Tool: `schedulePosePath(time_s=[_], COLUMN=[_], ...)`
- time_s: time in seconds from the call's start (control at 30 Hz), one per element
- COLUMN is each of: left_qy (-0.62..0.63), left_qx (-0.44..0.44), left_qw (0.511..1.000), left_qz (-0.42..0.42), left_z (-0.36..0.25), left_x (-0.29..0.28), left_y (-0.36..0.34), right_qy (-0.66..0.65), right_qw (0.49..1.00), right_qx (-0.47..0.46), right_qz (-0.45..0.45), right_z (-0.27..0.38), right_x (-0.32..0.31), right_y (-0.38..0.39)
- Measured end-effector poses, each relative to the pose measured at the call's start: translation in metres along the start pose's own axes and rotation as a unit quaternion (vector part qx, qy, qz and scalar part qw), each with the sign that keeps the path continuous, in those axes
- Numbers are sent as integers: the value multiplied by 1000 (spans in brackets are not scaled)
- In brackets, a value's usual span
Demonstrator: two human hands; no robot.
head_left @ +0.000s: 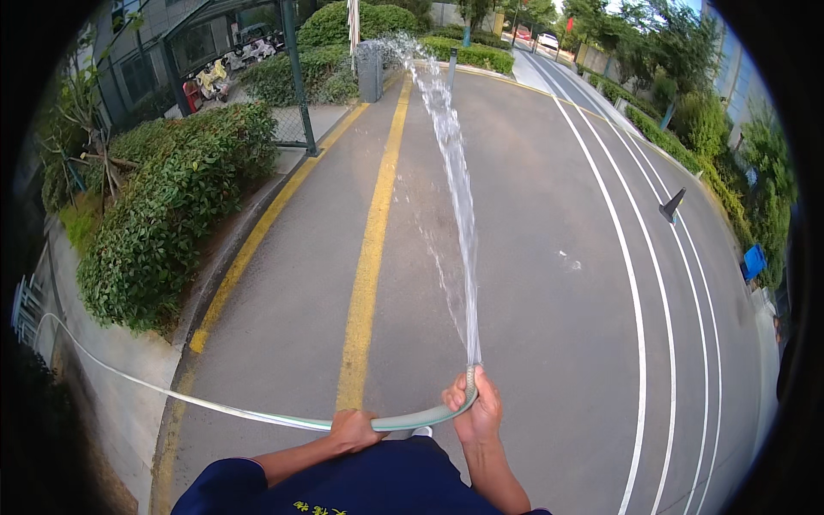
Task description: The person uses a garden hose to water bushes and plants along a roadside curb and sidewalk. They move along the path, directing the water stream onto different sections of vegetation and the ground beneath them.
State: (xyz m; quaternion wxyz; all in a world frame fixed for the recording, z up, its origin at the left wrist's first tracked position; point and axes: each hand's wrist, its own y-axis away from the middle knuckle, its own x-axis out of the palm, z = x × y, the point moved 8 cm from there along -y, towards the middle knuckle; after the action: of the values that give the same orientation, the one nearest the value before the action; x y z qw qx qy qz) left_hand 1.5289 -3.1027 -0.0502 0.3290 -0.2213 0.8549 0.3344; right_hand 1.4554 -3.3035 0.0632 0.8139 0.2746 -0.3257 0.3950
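A pale green-and-white garden hose runs across in front of me and bends upward at its end. My right hand is closed round the upturned end, with the thumb close to its mouth. Out of that mouth shoots a stream of water, which arcs far ahead and breaks into spray at the top. My left hand grips the hose further back, near my waist. From there the hose trails off left over the kerb toward the pavement.
Yellow lines mark the grey asphalt, and several white lines curve along the right. A trimmed hedge and a green fence post stand at left. Ahead is a grey bollard box; to the right are a dark cone and a blue bin.
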Motion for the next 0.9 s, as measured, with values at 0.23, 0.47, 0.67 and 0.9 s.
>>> schedulePosePath(time_s=[0.23,0.47,0.67,0.9], left_qy=[-4,74,128,111], left_qx=[113,218,262,271], left_qw=[993,971,954,952], left_qz=[21,55,75,85], left_z=[-203,-345,-470,-577], left_x=[-21,-29,-94,-127], left_y=[-153,-344,-511,-690], right_qy=[-14,66,108,79], right_qw=[988,958,934,937], right_qx=[-144,-268,-332,-309], right_qz=[-54,-78,-79,-140], right_z=[209,362,491,605], right_x=[-50,-83,-68,-129], right_y=[-101,-252,-407,-583])
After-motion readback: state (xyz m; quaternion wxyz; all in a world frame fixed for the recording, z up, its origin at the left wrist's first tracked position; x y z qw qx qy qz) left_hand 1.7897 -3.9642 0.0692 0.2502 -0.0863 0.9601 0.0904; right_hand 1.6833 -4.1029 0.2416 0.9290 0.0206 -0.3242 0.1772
